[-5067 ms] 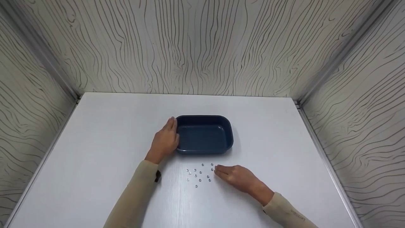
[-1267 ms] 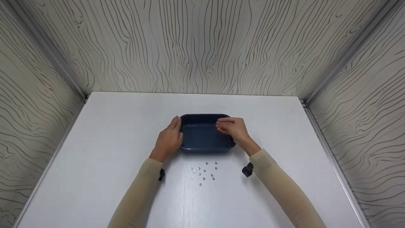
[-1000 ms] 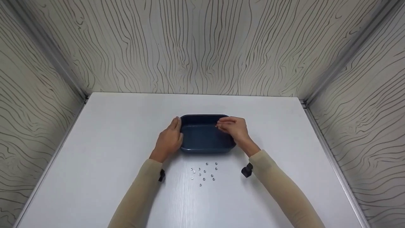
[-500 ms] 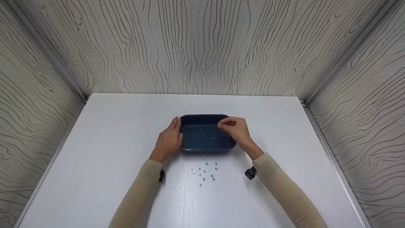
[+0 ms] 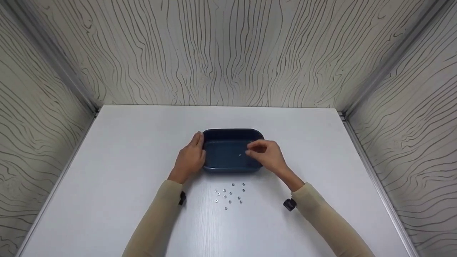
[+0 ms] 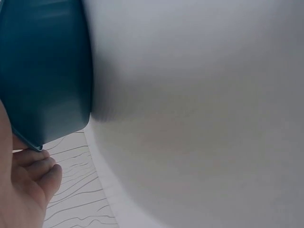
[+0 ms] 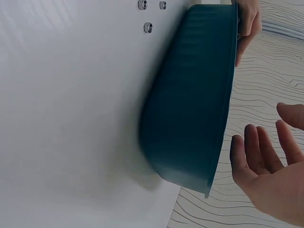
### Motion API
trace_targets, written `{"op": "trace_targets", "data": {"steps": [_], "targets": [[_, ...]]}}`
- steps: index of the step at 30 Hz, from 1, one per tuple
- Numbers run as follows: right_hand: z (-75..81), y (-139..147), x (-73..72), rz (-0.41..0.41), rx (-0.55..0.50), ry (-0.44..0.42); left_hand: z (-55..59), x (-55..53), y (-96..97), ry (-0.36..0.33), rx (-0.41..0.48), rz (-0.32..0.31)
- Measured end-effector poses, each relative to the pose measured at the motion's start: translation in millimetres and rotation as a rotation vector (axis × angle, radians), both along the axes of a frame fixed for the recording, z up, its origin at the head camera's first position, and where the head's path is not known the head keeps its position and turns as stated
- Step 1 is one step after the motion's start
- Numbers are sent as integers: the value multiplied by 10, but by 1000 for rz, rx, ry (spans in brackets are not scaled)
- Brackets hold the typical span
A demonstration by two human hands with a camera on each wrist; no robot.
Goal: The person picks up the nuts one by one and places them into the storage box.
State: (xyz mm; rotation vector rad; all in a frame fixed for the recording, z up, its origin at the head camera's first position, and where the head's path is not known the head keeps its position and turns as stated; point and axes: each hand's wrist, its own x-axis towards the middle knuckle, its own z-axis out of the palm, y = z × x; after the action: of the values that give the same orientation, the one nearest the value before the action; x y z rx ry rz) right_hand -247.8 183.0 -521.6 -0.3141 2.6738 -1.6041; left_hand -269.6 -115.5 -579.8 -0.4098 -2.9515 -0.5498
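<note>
A dark blue plastic basin (image 5: 232, 170) stands on the white table. My left hand (image 5: 190, 157) holds its left rim, fingers along the outside and thumb near the edge. Over the basin's right part is my right hand (image 5: 267, 154); in the right wrist view its fingers (image 7: 266, 152) are loosely bent and apart from the thumb, with nothing seen between them. One small metal nut (image 5: 240, 155) lies on the basin floor. Several more hex nuts (image 5: 230, 193) are scattered on the table in front of the basin, some seen in the right wrist view as nuts (image 7: 148, 27).
The white table (image 5: 142, 142) reaches to a wood-patterned back wall (image 5: 228, 64), with similar panels at both sides. Metal rails (image 5: 375, 196) run along the side edges. A dark wrist camera (image 5: 289, 204) hangs at the right sleeve.
My right hand went from the nuts on the table to above the basin, let a nut drop in, then parted its fingers and drew slightly nearer. My left hand stayed at the rim.
</note>
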Motion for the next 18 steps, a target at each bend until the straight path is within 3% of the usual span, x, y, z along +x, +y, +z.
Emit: {"op": "trace_targets", "data": {"steps": [18], "targets": [[-33,-50,377,152,76,111,6,5,5,18,-17,1]]}}
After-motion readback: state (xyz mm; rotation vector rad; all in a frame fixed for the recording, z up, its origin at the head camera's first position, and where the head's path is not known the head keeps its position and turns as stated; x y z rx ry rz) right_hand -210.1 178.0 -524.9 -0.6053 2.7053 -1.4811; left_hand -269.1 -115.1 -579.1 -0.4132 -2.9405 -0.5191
